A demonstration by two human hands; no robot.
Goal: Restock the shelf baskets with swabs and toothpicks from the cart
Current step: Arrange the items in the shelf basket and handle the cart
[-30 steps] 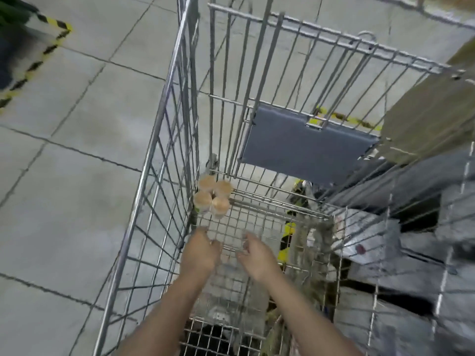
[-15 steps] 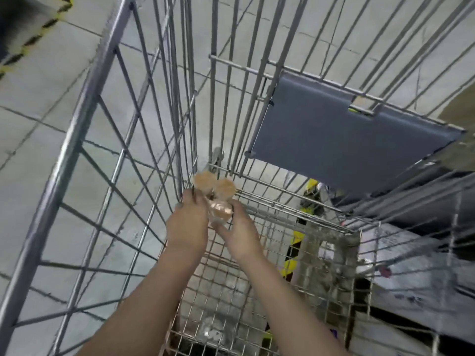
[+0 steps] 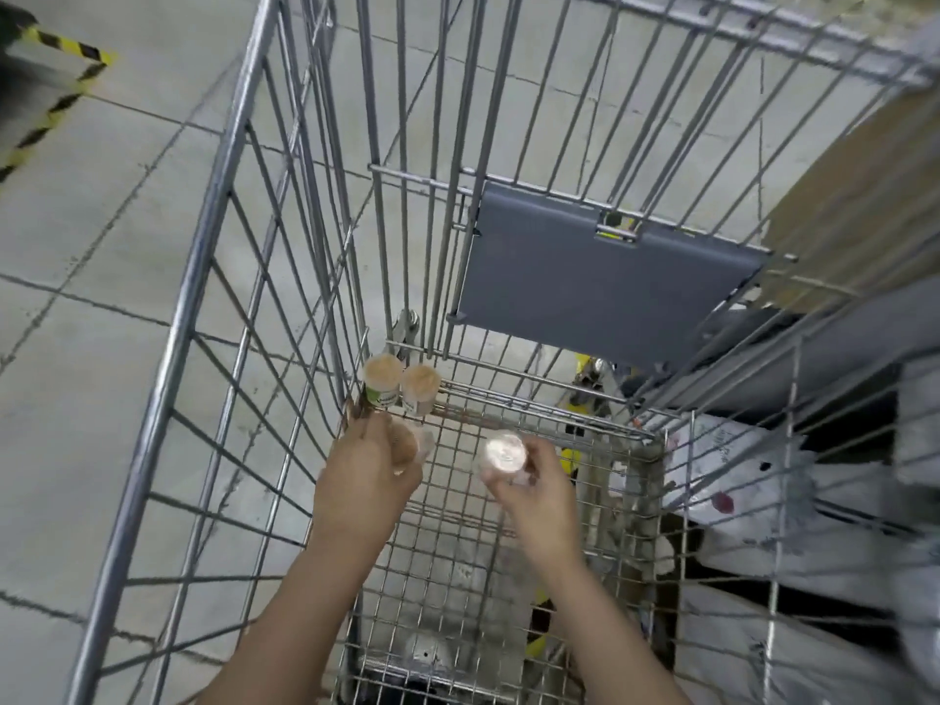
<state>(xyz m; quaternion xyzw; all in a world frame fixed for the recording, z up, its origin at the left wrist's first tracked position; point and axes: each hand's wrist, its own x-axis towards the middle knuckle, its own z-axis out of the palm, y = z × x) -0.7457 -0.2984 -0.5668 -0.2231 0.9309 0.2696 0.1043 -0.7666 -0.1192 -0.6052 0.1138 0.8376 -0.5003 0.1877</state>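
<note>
Toothpick jars (image 3: 402,386) are seen at frame centre in the wire cart (image 3: 213,236); one jar is held in each grip, left hand (image 3: 363,483) and right hand (image 3: 539,493).

Each hand, left (image 3: 363,480) and right (image 3: 534,488), has lifted one jar away.

Counting 1 wire cart (image 3: 213,277) with 1 grey flap (image 3: 600,282) at 12 o'clock. Standing at 11 o'clock in its far corner: 2 toothpick jars (image 3: 382,376) (image 3: 421,384). Holding 1 more jar each: 2 hands, left hand (image 3: 363,480) and right hand (image 3: 539,493), totalling 4 jars.
</note>
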